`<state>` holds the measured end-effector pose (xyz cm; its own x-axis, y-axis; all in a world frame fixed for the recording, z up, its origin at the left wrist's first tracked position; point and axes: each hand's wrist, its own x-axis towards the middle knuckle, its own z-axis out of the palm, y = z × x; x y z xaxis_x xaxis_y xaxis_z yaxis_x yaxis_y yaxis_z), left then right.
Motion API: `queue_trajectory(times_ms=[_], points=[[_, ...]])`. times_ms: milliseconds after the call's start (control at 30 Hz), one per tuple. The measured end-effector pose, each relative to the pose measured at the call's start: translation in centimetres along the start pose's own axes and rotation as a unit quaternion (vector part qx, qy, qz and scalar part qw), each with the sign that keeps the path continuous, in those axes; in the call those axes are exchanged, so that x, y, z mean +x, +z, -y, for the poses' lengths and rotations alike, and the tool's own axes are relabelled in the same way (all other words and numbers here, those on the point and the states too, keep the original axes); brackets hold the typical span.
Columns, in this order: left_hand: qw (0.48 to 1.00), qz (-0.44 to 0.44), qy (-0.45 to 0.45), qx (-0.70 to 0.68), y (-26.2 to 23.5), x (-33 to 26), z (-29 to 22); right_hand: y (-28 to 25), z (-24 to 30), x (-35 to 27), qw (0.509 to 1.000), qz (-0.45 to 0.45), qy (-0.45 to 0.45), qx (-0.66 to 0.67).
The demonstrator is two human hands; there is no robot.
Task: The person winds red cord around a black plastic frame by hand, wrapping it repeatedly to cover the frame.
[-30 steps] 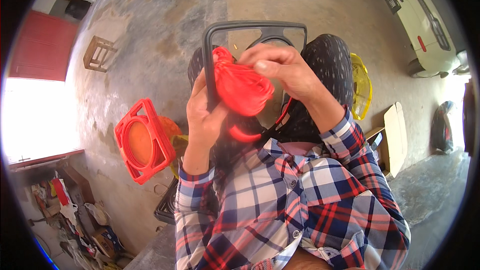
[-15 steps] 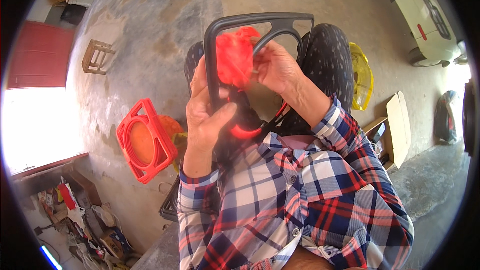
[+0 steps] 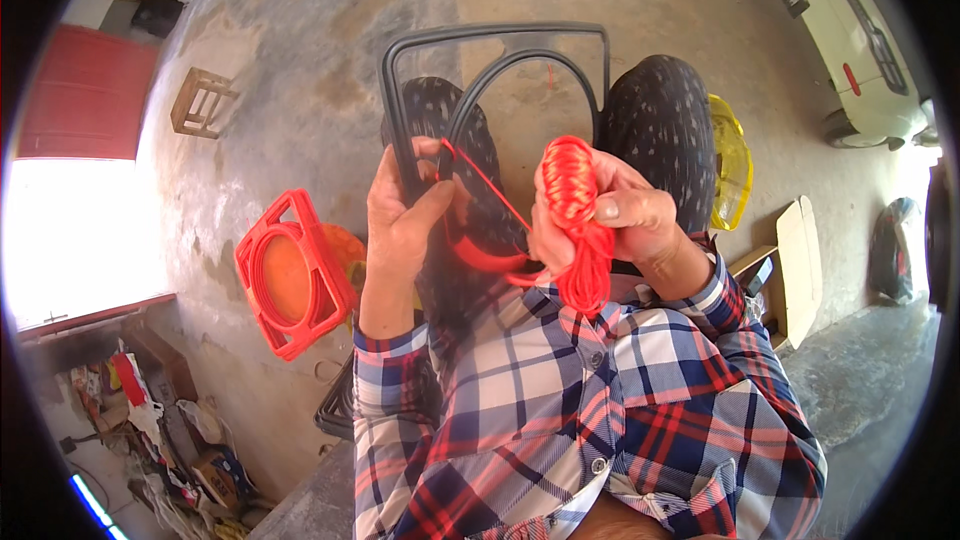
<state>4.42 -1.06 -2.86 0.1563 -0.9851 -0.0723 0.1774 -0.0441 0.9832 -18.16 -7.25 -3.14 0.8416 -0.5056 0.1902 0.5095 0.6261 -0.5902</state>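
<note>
In the head view, the right grip [image 3: 635, 212] pinches a glossy red cord bundle [image 3: 571, 188] before the plaid shirt [image 3: 530, 380]; its long axis runs from wrapped far end toward loose loops nearest the chest. The left grip [image 3: 400, 210] clasps a smooth black frame [image 3: 500, 32], squarish with curved inner ring; a strand [image 3: 488, 186] stretches between.

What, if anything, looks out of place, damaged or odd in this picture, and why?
Little stands out: the left hand grips a black frame with no visible break, and the right hand holds a bundled red cord. The untidy spot is the jumbled heap at lower left, odd because everything lies mixed together.
</note>
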Motion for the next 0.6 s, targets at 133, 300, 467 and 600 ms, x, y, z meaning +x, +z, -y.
queue_trajectory(times_ms=[133,300,467,600], points=[[0.999,-0.031,0.032,-0.01,-0.2,-0.5,0.9,-0.6,1.1,-0.3,0.985,-0.136,-0.074,0.079],[1.0,-0.011,0.02,-0.003,0.3,-0.1,0.3,-1.4,2.3,-0.1,0.978,-0.161,-0.08,0.104],[0.998,-0.049,0.033,-0.025,0.3,-0.5,0.5,-2.7,2.2,-0.1,0.977,-0.15,-0.084,0.129],[0.998,-0.049,0.01,0.023,0.5,-0.5,0.7,-5.5,2.5,0.7,0.938,-0.308,-0.085,0.137]])
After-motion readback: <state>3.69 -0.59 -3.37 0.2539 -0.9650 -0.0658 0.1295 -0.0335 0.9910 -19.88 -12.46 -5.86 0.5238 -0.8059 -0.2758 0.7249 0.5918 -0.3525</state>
